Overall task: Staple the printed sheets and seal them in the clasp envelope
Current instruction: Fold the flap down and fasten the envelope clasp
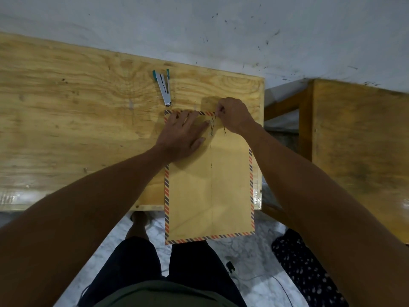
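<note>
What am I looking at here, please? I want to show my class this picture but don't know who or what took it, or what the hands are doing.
A camera worn on a person's head looks down at their own bare hands. A brown envelope with a striped border lies on a wooden table, overhanging its near edge. The left hand presses the flap flat; the right hand pinches the thin string at the closure. A stapler lies open beyond it, untouched.
</note>
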